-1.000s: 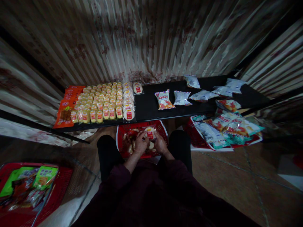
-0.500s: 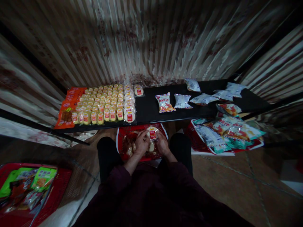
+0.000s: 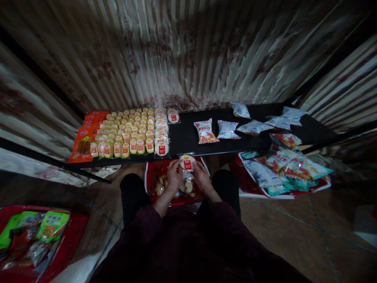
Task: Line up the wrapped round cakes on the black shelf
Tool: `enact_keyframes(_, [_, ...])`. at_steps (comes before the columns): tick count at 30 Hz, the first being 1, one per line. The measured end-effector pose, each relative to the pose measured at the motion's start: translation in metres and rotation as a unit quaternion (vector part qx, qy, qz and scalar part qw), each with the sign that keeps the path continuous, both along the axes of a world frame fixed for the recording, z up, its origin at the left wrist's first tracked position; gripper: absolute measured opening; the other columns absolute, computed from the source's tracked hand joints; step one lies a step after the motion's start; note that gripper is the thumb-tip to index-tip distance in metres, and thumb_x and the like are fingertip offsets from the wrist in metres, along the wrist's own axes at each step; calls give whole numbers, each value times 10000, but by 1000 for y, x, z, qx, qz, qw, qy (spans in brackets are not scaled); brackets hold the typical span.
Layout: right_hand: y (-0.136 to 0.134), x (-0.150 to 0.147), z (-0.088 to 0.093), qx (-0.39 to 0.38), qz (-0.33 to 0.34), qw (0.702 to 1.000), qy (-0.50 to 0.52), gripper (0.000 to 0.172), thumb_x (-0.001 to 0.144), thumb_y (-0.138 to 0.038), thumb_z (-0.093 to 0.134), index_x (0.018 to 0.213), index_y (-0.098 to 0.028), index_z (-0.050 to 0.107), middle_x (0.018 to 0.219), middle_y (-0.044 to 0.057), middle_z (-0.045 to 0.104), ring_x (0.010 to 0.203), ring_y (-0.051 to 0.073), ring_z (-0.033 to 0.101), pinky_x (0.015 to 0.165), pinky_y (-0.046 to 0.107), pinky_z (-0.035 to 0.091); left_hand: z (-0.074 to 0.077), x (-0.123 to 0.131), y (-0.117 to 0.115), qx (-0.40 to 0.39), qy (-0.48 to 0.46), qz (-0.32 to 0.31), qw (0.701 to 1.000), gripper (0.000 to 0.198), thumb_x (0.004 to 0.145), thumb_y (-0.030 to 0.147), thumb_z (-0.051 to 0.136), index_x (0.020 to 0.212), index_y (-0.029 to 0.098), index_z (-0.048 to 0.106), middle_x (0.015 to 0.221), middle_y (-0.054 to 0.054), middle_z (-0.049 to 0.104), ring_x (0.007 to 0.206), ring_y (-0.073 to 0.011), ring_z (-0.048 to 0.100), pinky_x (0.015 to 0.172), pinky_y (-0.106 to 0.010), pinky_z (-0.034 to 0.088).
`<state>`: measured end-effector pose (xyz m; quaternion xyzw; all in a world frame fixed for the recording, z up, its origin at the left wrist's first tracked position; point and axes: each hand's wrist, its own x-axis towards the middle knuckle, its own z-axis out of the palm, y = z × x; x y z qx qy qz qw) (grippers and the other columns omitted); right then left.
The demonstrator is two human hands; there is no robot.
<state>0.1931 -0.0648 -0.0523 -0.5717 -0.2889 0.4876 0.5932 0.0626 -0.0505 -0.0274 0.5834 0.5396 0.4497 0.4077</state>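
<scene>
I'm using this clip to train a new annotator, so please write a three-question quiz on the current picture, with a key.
1. What do the left hand and right hand hold together?
2. True or false: the orange packets lie at the left end of the black shelf, as pictured.
3. The hands are held over: A, the orange packets; B, a red basket; C, the shelf's right end.

Key: 1. A round wrapped snack with a red label. 2. True. 3. B.
</scene>
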Motion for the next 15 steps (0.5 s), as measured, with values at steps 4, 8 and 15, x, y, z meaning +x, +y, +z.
enact_keyframes(4, [6, 0, 8, -1, -11, 1000, 5, 532, 638, -535, 722, 1040, -192, 668, 1010, 59, 710, 853, 209, 648, 755, 323, 512, 2, -3, 10, 34, 53, 3, 998, 422, 767, 5, 451, 1081, 191, 663, 1122, -67, 597, 1068, -156, 573, 986, -318, 456])
enact_keyframes(8, [12, 1, 17, 7, -2, 1000, -18, 533, 648, -513, 714, 1065, -184, 674, 1029, 68, 711, 912, 232, 648, 809, 347, 509, 6, -3, 16, 48, 80, 11, 996, 414, 766, 5, 452, 1083, 174, 658, 1113, -78, 601, 1054, -161, 579, 990, -323, 455])
enact_keyframes(15, [28, 3, 16, 9, -1, 999, -52, 547, 664, -527, 680, 1087, -181, 664, 1050, 73, 708, 926, 239, 653, 807, 356, 525, 18, 1, 23, 61, 103, 0, 993, 389, 796, 36, 436, 1105, 154, 639, 1148, -99, 594, 1077, -171, 579, 1012, -333, 440])
